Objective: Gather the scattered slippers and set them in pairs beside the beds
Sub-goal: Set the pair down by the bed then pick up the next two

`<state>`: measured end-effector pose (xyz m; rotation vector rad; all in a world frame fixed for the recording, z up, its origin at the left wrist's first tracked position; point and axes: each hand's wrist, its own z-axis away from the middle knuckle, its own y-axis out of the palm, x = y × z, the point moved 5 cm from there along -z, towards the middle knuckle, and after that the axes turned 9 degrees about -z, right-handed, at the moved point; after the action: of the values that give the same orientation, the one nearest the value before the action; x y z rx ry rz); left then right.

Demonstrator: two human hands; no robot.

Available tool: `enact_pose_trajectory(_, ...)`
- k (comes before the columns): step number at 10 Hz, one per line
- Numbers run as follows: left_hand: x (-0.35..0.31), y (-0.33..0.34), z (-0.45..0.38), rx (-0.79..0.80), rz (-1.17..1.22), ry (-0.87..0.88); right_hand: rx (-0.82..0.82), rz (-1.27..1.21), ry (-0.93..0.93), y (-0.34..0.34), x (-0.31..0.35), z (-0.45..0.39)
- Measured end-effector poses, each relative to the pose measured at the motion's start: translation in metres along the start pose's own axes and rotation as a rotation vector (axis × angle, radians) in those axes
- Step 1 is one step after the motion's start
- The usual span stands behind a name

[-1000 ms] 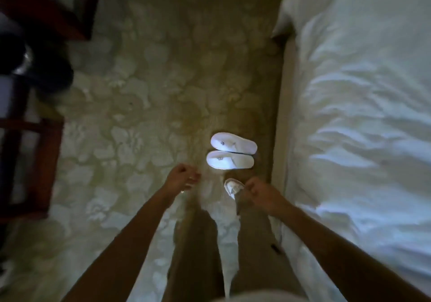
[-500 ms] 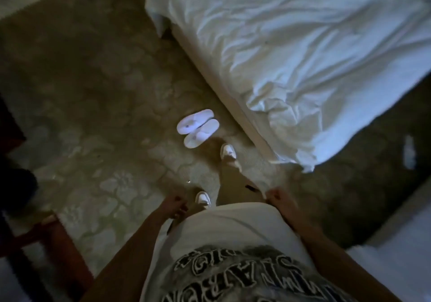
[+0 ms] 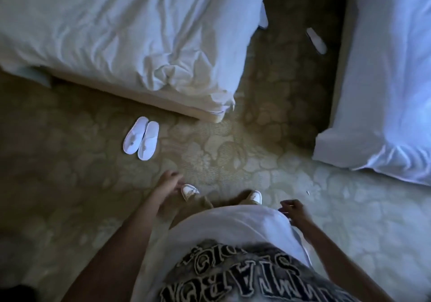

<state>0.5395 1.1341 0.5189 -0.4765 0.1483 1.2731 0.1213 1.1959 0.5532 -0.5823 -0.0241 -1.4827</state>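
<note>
While both hands hang idle in the head view, left hand [image 3: 169, 181] and right hand [image 3: 293, 212] loosely curled and empty, the pair of slippers [image 3: 141, 138] lies side by side on the carpet [image 3: 70, 185] near the bed [image 3: 116, 33] (that part looks done); a loose slipper [image 3: 316, 40] beyond the bed probably awaits gathering.

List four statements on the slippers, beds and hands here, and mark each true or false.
The pair of white slippers lies side by side on the carpet. True.
The left hand holds a slipper. False: it holds nothing.
A loose slipper lies between the crumpled bed and the second bed. True.
The right hand grips a bedsheet. False: it hangs empty, clear of both beds.
</note>
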Motion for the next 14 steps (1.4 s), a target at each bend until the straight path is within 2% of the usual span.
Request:
enact_pose_trajectory(1, -0.057, 0.027, 0.006, -0.025, -0.055, 0.102, -0.023, -0.121, 0.004, -0.031, -0.024, -0.014)
enact_pose_trajectory(2, -0.084, 0.068, 0.013, -0.028, -0.178, 0.127, -0.025, -0.181, -0.003, -0.063, -0.046, -0.034)
enact_pose_trajectory(3, -0.088, 0.117, 0.019, 0.015, -0.185, 0.082, -0.033, -0.088, 0.050, -0.093, -0.086, -0.065)
enact_pose_trajectory(4, -0.080, 0.158, 0.020, 0.002, -0.182, 0.022, -0.009, -0.062, 0.051, -0.120, -0.102, -0.094)
enact_pose_trajectory(5, -0.069, 0.184, 0.022, -0.011, -0.124, -0.013, -0.005, 0.079, 0.097, -0.144, -0.105, -0.103)
enact_pose_trajectory(6, -0.082, 0.195, 0.013, -0.048, 0.023, -0.056, -0.015, 0.084, 0.137, -0.155, -0.089, -0.121)
enact_pose_trajectory(7, -0.103, 0.194, 0.001, -0.040, -0.017, -0.103, 0.015, -0.026, 0.126, -0.153, -0.035, -0.136)
enact_pose_trajectory(8, -0.139, 0.195, -0.038, 0.048, -0.206, -0.142, 0.042, -0.083, 0.095, -0.154, 0.037, -0.156)
enact_pose_trajectory(9, -0.152, 0.174, -0.135, -0.395, -0.144, -0.290, 0.020, -0.122, 0.019, -0.165, 0.118, -0.179)
enact_pose_trajectory(10, -0.231, 0.146, -0.142, -0.486, -0.465, -0.627, -0.005, -0.137, -0.023, -0.183, 0.198, -0.196)
enact_pose_trajectory(11, -0.383, 0.176, -0.120, 0.146, -0.430, -0.158, -0.086, -0.233, -0.057, -0.203, 0.268, -0.216)
enact_pose_trajectory(12, -0.507, 0.179, -0.144, 0.136, -0.438, 0.024, -0.138, -0.327, -0.088, -0.218, 0.324, -0.233)
enact_pose_trajectory(14, -0.699, 0.189, -0.206, 0.138, -0.533, 0.210, -0.155, -0.390, 0.060, -0.223, 0.374, -0.279)
